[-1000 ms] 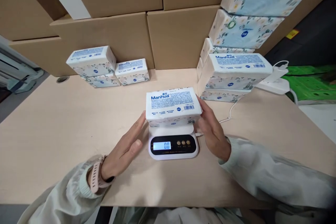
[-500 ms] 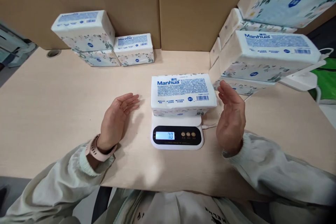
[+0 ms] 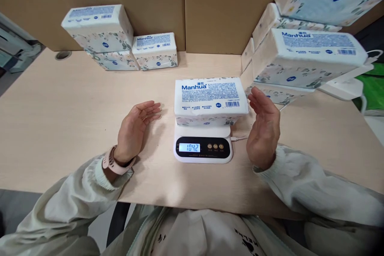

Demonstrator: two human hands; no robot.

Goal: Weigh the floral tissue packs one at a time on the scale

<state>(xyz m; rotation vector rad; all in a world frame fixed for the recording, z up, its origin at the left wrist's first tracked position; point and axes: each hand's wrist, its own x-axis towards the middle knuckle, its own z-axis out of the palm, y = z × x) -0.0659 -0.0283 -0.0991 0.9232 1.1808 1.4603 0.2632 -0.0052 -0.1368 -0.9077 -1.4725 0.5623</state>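
A white tissue pack (image 3: 211, 100) printed "Manhua" in blue lies on a white digital kitchen scale (image 3: 204, 131). The lit display (image 3: 189, 147) reads about 104.2. To the left of the scale, my left hand (image 3: 136, 130) rests above the table, fingers stretched out, palm facing inward and holding nothing. On the other side, my right hand (image 3: 264, 128) is held upright and open, its fingertips close to the pack's right end; whether they touch it I cannot tell. A white cable (image 3: 239, 138) runs from the scale's right side, partly hidden behind my right hand.
Several tissue packs (image 3: 155, 51) are stacked at the back left against a brown cardboard wall (image 3: 156, 0). A taller stack of packs (image 3: 309, 58) stands at the right. A cable hole (image 3: 63, 55) is near the table's (image 3: 75, 120) back left corner. Something green (image 3: 372, 90) is at far right.
The scale's reading has gone from 7.0 to about 104.2. The whole view has shifted slightly; both hands and the tissue pack keep nearly the same places relative to each other.
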